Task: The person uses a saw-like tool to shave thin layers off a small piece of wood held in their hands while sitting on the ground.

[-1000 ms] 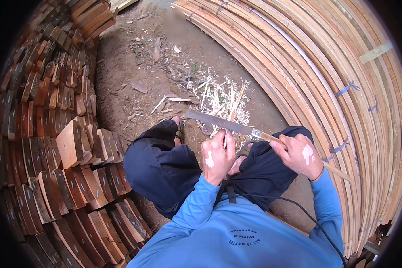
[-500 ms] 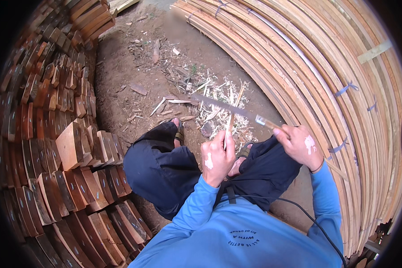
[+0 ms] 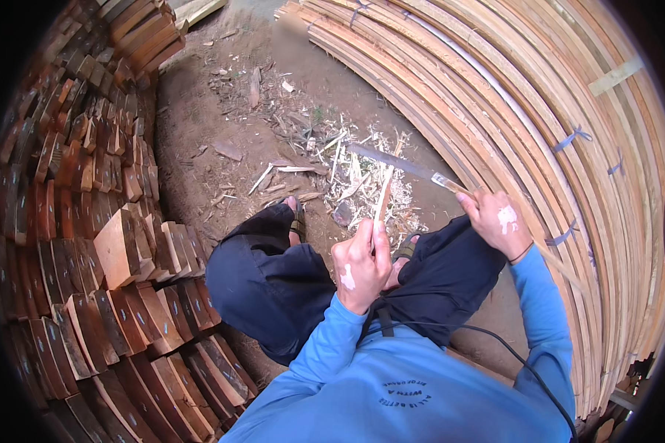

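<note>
My left hand [image 3: 362,266] is closed round a short, slim wooden stick [image 3: 384,195], which points up and away from me over a heap of shavings [image 3: 356,181]. My right hand [image 3: 493,219] grips the wooden handle of a long-bladed knife [image 3: 403,165]. Its narrow grey blade reaches leftward, past the stick's far tip. Whether blade and stick touch I cannot tell. Beyond my right wrist shows a pale wooden strip [image 3: 560,267], perhaps the handle's rear end. My fingers hide the lower part of the stick.
Stacked brown wood blocks [image 3: 118,310] rise along the left. Long bundled wood strips [image 3: 480,96], tied with blue bands, curve along the right. Bark and wood scraps [image 3: 295,167] litter the dirt ground ahead. A black cable [image 3: 488,337] crosses my lap.
The knife has moved a little rightward and away from me, its blade now nearer the stick's tip. More of the stick shows, tilted slightly differently. Both hands keep their hold.
</note>
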### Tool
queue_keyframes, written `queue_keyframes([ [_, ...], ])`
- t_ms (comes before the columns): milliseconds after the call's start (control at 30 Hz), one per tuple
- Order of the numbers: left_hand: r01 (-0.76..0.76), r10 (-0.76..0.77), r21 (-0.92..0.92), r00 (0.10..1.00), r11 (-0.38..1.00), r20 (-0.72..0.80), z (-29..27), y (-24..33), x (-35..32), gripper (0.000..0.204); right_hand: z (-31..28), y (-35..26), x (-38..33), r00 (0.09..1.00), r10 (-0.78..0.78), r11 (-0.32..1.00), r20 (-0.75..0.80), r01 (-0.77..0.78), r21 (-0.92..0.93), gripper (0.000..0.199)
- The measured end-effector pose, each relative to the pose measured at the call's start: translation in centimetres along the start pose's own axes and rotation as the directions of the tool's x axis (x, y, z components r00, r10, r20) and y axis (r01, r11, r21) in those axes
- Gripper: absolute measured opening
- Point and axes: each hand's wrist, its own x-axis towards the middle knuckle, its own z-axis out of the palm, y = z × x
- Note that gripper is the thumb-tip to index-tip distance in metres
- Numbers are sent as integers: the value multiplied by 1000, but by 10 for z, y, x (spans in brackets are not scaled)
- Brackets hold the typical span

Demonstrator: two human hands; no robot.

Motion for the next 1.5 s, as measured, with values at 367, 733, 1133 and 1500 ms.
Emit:
queue_keyframes([
  [367,30,-29,72,999,997,-19,9,-15,0,16,-24,-30,-32,975,-116,989,188,96,114,49],
  [733,-17,17,-18,1000,1000,-16,6,2,-1,16,1,16,-3,999,33,999,17,-33,-24,49],
  [1133,-45,51,84,996,995,-76,15,-15,-2,15,-32,-41,-36,971,-102,992,218,83,97,50],
  [1500,-16,15,59,1000,998,9,11,-12,-1,15,-9,-3,-10,999,13,993,-35,-8,117,50],
])
